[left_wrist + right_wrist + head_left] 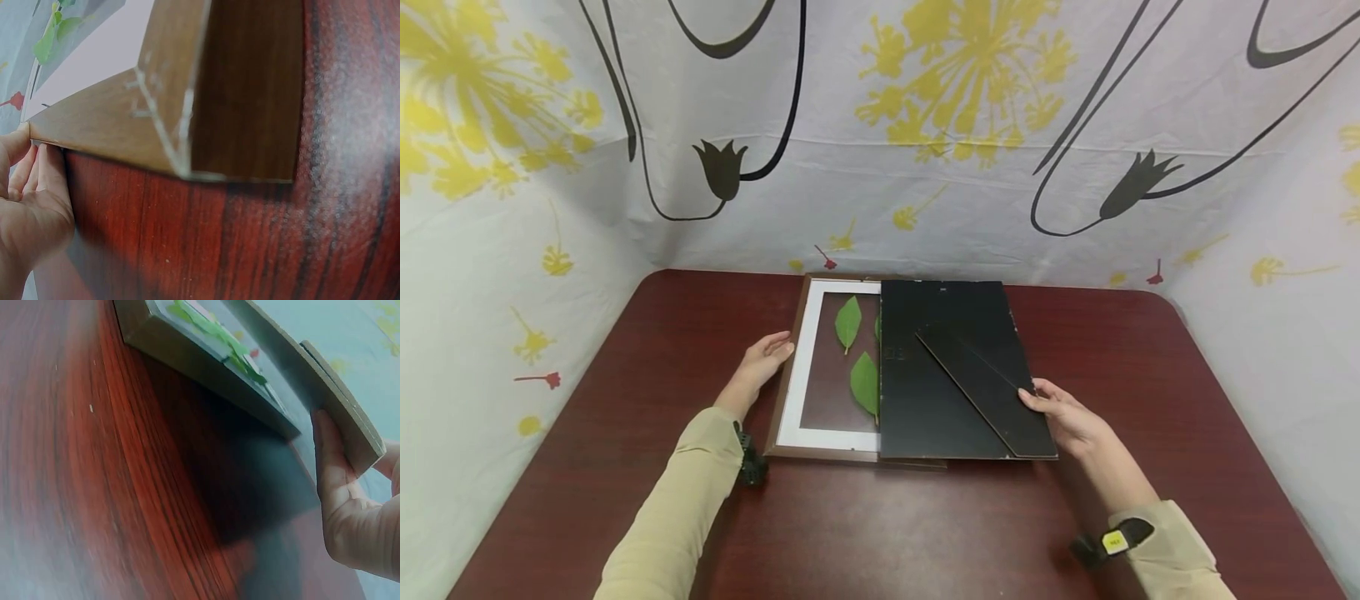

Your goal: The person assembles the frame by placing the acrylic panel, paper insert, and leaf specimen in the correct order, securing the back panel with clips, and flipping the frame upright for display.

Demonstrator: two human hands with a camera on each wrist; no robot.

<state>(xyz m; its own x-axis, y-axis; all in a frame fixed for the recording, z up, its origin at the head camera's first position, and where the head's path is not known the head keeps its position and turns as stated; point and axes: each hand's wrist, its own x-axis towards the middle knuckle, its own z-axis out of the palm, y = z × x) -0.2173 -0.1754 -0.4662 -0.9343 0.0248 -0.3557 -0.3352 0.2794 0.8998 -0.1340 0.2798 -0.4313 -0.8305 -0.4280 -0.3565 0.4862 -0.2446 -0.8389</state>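
A wooden picture frame (827,456) lies face down, with a white mat (801,367) and green leaves (848,323) showing in its left part. My left hand (762,364) grips the frame's left side, thumb on top and fingers underneath in the left wrist view. My right hand (1071,421) pinches the right edge of a black backing board (940,308), which has a fold-out stand (977,383) on it. The board covers the frame's right part from above. In the right wrist view the board (337,394) is tilted and raised over the frame, with leaves visible below.
Everything lies on a dark red wood-grain table (880,533). A white patterned cloth (880,208) hangs around its back and sides. A strapped device (1123,540) is on the right wrist and a black one (751,458) on the left.
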